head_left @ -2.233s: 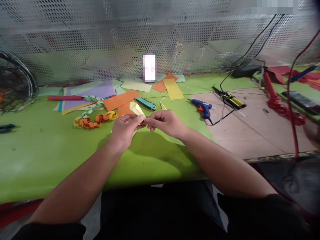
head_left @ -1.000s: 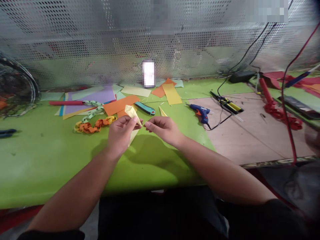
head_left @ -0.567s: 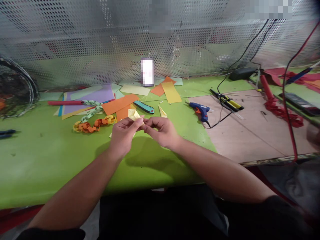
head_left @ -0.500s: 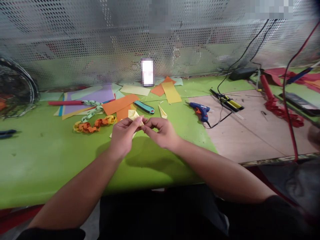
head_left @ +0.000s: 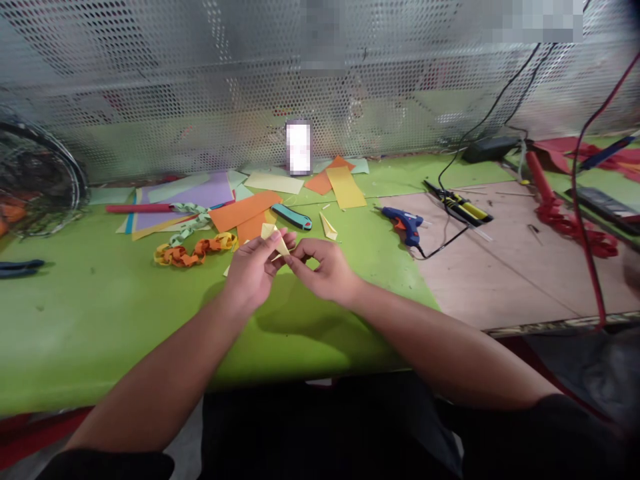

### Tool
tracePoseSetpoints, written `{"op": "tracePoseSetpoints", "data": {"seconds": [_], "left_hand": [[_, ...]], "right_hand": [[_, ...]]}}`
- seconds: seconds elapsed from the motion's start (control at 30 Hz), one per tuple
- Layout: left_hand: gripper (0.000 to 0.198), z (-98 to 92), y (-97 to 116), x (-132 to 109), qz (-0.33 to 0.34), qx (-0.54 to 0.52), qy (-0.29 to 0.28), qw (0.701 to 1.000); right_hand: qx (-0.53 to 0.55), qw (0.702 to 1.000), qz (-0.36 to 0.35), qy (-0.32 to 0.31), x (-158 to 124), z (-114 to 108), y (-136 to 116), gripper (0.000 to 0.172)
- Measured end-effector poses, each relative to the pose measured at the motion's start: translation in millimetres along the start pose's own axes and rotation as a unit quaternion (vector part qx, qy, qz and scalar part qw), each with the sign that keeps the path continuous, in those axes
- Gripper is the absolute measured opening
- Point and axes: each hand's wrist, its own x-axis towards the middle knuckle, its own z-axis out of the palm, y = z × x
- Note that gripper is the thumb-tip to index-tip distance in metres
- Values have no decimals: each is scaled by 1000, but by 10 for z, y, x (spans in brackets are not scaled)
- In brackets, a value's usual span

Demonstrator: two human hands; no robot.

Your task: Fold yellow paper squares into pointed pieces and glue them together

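A small folded piece of pale yellow paper (head_left: 281,245) is held between both hands over the green table. My left hand (head_left: 253,267) pinches it between thumb and fingers. The thumb and forefinger of my right hand (head_left: 323,270) close on its lower right end. Another folded yellow piece (head_left: 329,227) lies on the table just beyond my right hand. Beyond my left hand are a teal cutter (head_left: 293,217) and orange paper strips (head_left: 243,213).
Paper chains (head_left: 195,250) and coloured sheets (head_left: 190,190) lie left. A blue glue gun (head_left: 407,223) with its cable and yellow-black pliers (head_left: 465,208) sit right. A lit phone (head_left: 299,148) stands against the perforated metal panel (head_left: 200,87).
The yellow paper has turned slightly in my fingers and now looks narrower. The fingers of my left hand have shifted behind it. The whole view has moved a little.
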Motion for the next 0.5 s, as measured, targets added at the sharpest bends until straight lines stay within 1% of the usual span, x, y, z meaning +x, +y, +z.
{"op": "tracePoseSetpoints", "data": {"seconds": [0.13,0.3,0.5], "left_hand": [[31,17,-6,12,3,-8,27,1000],[28,0,-44,40,17,-9,49,999],[29,-7,-85,57,36,-23,61,997]], "right_hand": [[0,1000,5,-8,9,9,13,22],[-3,999,31,-17,18,23,-14,22],[19,999,15,-23,21,43,-54,20]]}}
